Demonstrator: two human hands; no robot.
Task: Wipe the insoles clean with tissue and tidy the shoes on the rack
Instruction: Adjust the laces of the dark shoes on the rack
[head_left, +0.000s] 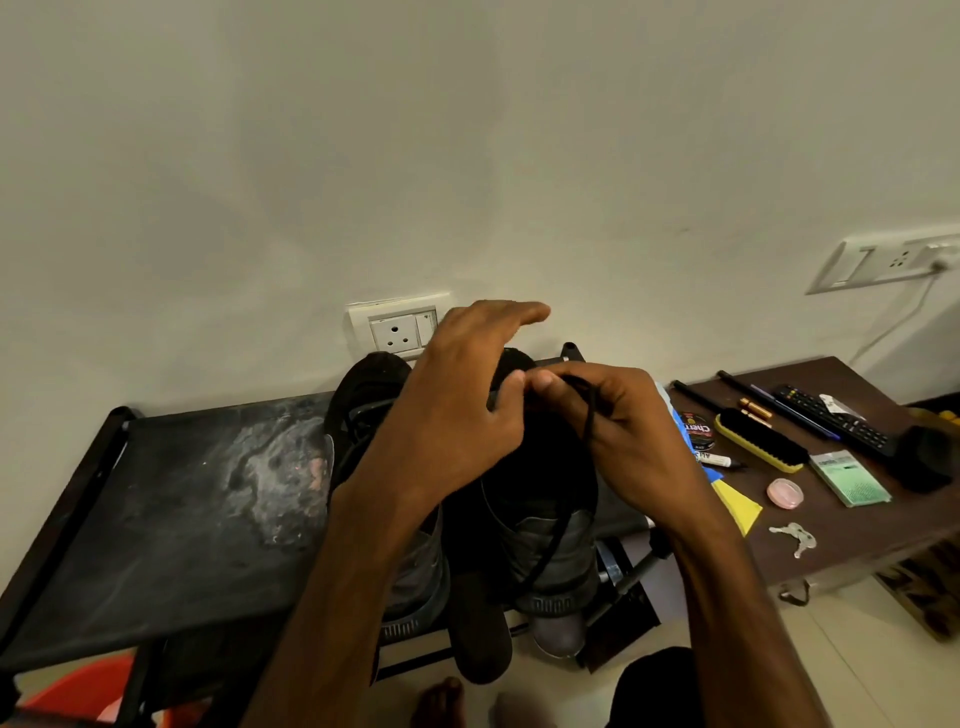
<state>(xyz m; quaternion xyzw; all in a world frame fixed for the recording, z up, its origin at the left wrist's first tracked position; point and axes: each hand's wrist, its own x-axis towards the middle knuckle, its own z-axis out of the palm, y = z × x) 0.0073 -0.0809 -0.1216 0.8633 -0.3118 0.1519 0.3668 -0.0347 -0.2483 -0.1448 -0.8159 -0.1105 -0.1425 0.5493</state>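
Two dark shoes stand side by side on the top shelf of the black rack (182, 493), at its right end, heels toward the wall. The left shoe (363, 405) is partly hidden by a forearm. The right shoe (550, 530) sits under both hands, its grey toe cap reaching the rack's front edge. What lies inside either shoe is too dark to tell.

The right hand (623, 436) pinches a black lace (589, 415) between thumb and forefinger above the right shoe; the lace hangs down from there along the shoe's front. The left hand (467, 395) meets it fingertip to fingertip, its upper fingers stretched toward the wall and its lower ones curled in; whether it grips the lace cannot be told.

A white socket (395, 330) is on the wall just behind the rack.

Right of the rack stands a brown tabletop (857, 530). On it lie a closed round tin (698, 431), a yellow-backed brush (761, 439), a remote (836, 421), a shut green box (849, 478), a small pink round case (785, 492) and keys (794, 538). The contents of the tin, box and case are hidden.
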